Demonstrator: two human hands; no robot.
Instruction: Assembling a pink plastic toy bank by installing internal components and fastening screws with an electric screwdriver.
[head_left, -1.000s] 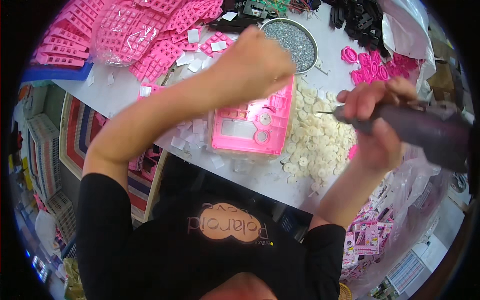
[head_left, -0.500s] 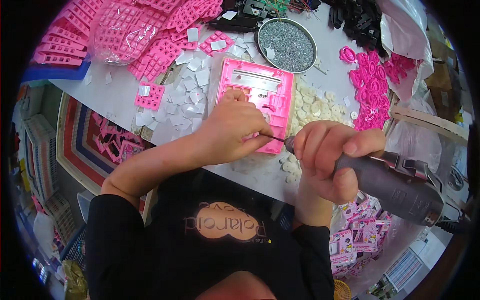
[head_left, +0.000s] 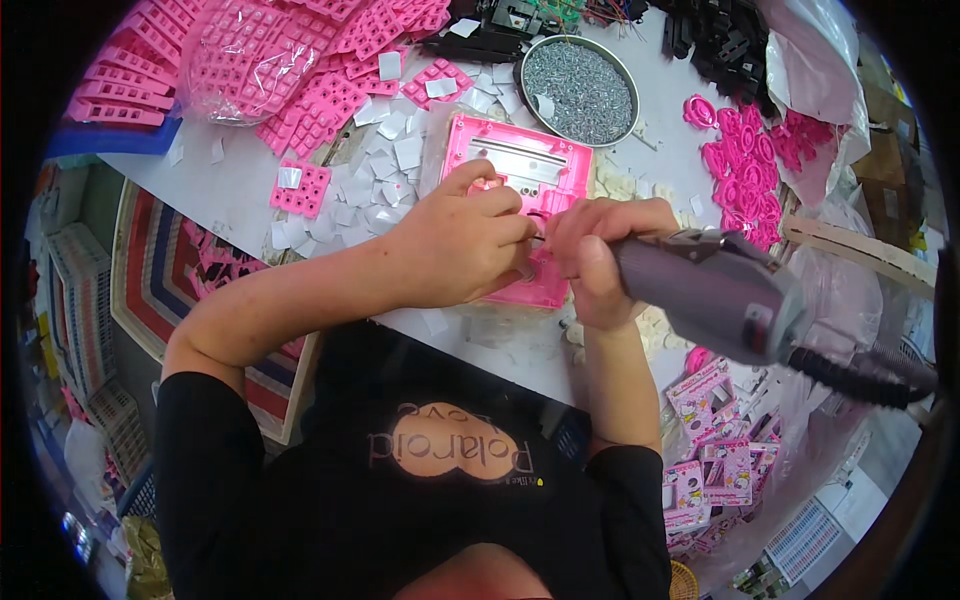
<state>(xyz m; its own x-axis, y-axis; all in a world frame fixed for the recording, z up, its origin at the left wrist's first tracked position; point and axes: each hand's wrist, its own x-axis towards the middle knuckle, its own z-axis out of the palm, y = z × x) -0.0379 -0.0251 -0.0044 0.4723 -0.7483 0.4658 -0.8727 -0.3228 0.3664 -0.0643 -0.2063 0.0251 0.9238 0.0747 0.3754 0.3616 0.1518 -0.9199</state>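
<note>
My right hand [head_left: 605,245] grips a dark grey electric screwdriver [head_left: 705,300], tilted with its cord end toward the right. The fingers hide the bit, which points at a pink plastic housing [head_left: 545,288] lying on the table. A silvery metal strip [head_left: 515,158] is set across the housing's far part. My left hand [head_left: 460,240] is over the housing's left side with its fingers curled, close to the screwdriver's front end. What its fingertips hold, if anything, is hidden.
Beyond the housing stands a round pan [head_left: 637,102] full of small screws [head_left: 575,90]. White paper squares [head_left: 385,165] lie left, pink keypad parts [head_left: 300,190] farther left. Pink rings [head_left: 740,170] and black parts [head_left: 715,45] are at right. Printed pink pieces [head_left: 725,470] sit at lower right.
My right hand has moved left and away from me with the screwdriver, bringing it over the housing. My left hand has shifted slightly right, its fingers now more curled.
</note>
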